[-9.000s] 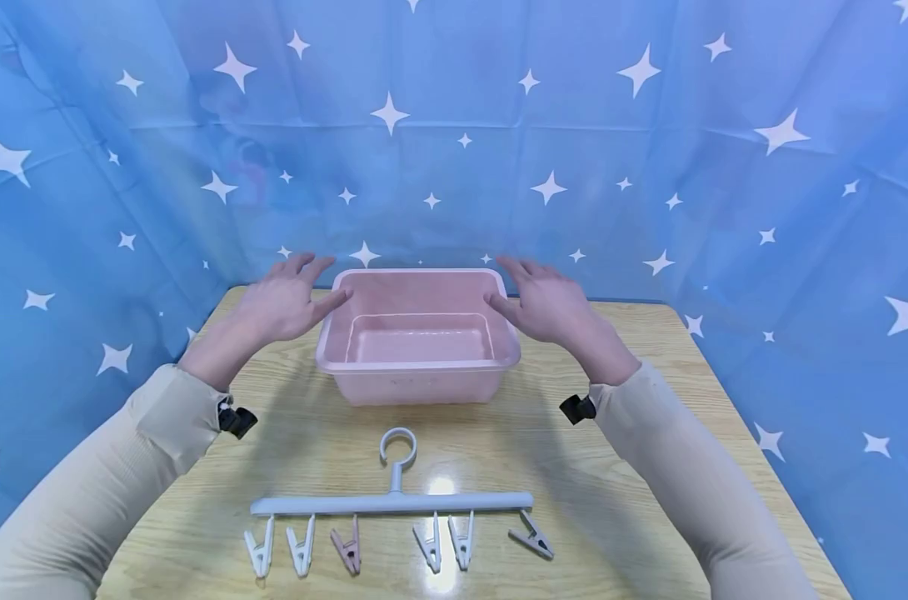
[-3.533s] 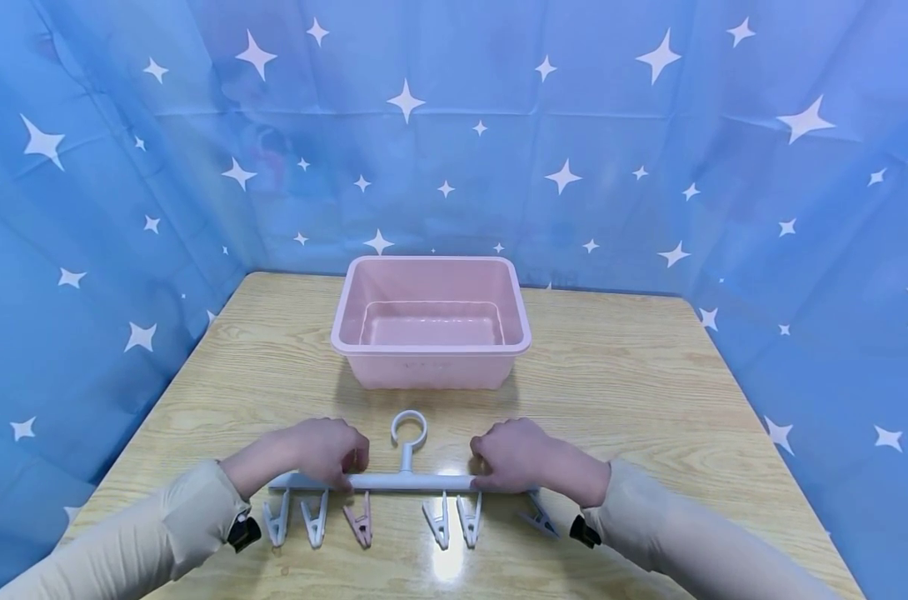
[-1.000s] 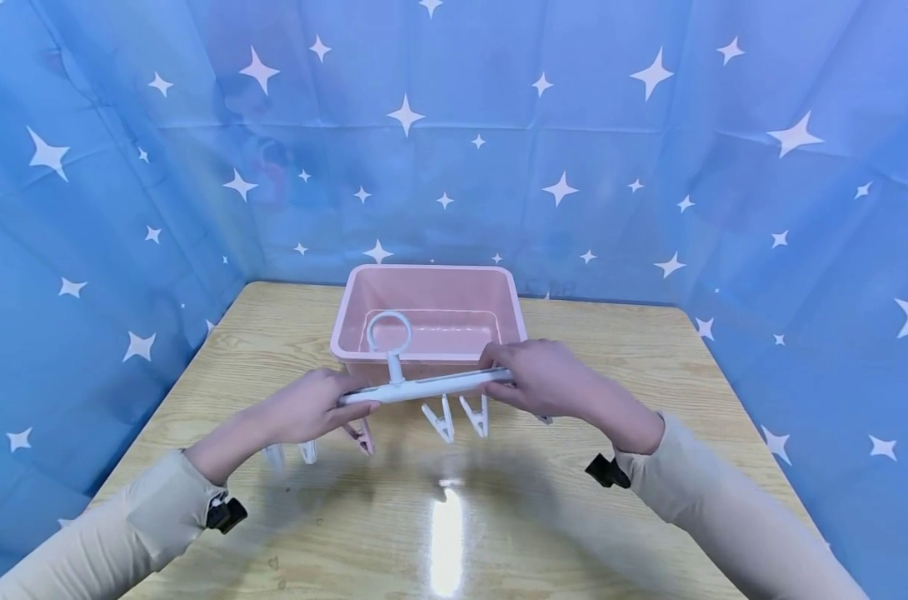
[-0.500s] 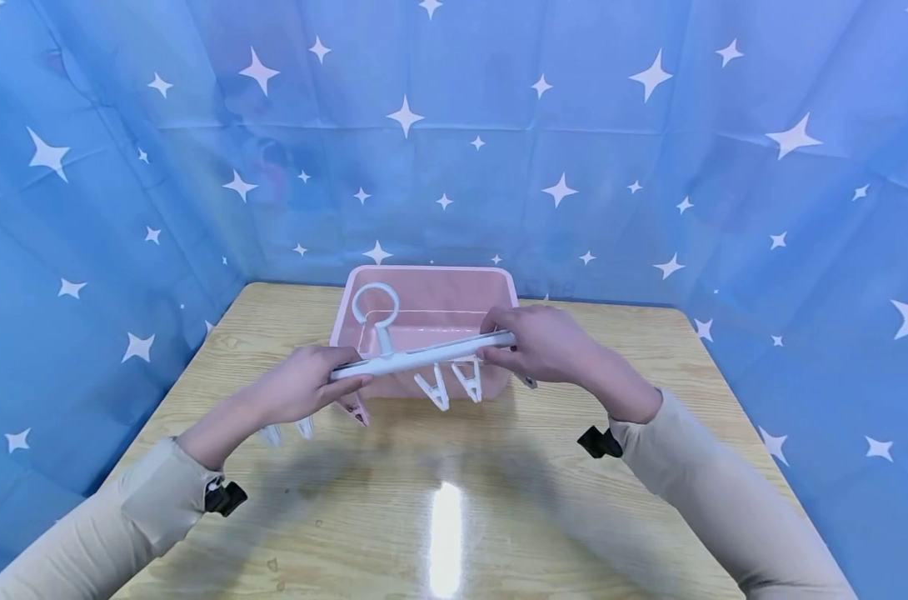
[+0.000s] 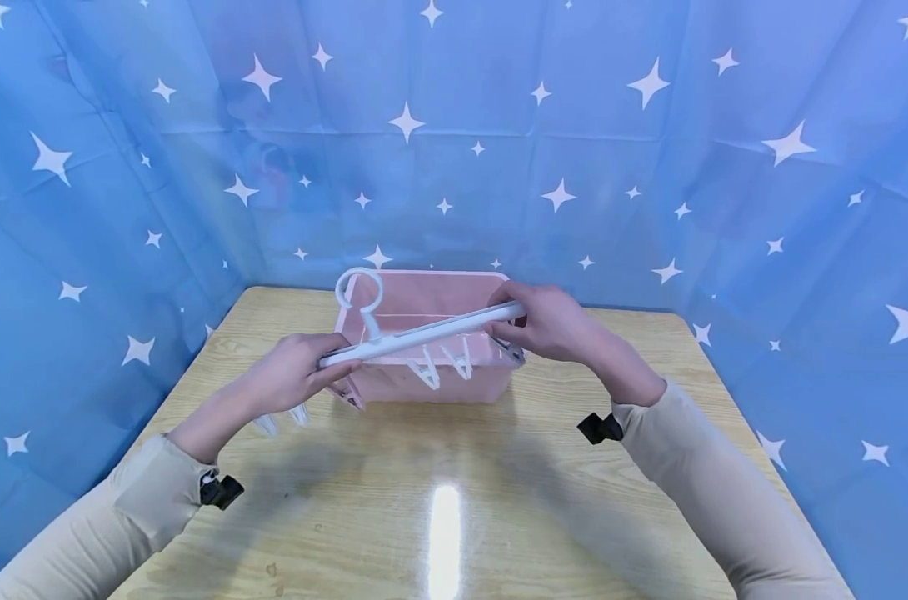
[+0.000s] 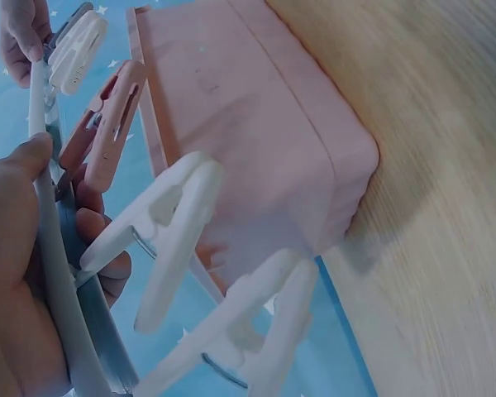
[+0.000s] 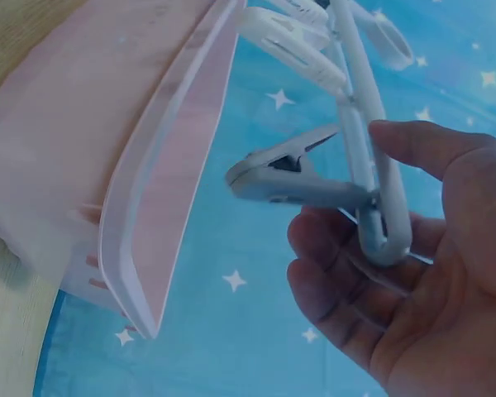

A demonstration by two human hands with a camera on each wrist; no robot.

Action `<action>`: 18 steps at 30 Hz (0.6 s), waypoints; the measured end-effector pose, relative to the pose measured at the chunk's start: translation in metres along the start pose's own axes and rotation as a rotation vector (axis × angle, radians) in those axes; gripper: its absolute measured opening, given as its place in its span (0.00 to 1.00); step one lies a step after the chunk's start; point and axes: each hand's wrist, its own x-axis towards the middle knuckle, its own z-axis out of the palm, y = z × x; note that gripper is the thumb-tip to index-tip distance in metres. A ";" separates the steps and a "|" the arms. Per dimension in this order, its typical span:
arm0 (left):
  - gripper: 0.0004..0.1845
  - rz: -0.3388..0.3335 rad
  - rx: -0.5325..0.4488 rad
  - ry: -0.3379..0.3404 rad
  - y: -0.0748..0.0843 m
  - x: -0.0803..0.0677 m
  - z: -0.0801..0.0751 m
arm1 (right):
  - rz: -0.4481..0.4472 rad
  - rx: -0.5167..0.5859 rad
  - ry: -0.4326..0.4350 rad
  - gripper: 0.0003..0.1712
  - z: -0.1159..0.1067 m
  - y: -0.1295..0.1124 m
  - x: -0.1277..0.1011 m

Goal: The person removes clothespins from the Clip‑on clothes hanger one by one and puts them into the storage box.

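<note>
Both hands hold a pale blue clip hanger (image 5: 446,331) in the air, overlapping the pink basin in the head view. My left hand (image 5: 292,375) grips the bar left of its hook (image 5: 359,287), thumb along the near side. My right hand (image 5: 555,323) pinches the bar's right end, which tilts higher than the left. Several clips hang below: a pink clip (image 6: 107,124) and a white clip (image 6: 169,240) by the left hand, white clips (image 5: 426,369) mid-bar, and a grey clip (image 7: 289,182) at the right fingers. The pink basin (image 5: 439,387) stands upright behind the hanger.
The basin rests toward the back of a wooden table (image 5: 349,517). A blue curtain (image 5: 491,175) with white stars closes off the back and both sides. A bright light reflection (image 5: 444,542) lies on the near tabletop.
The hands first reached beside the basin, then took hold of the hanger on the table and lifted it. Over the last second it has risen further away, its right end tilting higher.
</note>
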 end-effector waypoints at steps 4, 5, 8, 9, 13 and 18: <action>0.09 -0.004 0.004 0.017 -0.003 0.002 -0.004 | 0.046 0.077 0.009 0.23 -0.002 0.008 0.002; 0.09 -0.006 0.005 0.021 -0.004 0.002 -0.005 | 0.050 0.092 0.010 0.24 -0.002 0.011 0.003; 0.09 -0.019 -0.005 0.033 -0.005 0.003 -0.008 | 0.054 0.130 0.000 0.22 -0.002 0.015 0.005; 0.09 -0.025 -0.012 0.035 -0.005 0.004 -0.009 | 0.052 0.141 -0.004 0.20 -0.002 0.016 0.005; 0.10 -0.043 -0.035 0.038 -0.005 0.005 -0.013 | 0.037 0.189 -0.024 0.15 -0.003 0.019 0.007; 0.09 -0.040 -0.020 0.043 -0.004 0.005 -0.016 | 0.020 0.246 -0.038 0.15 -0.003 0.022 0.007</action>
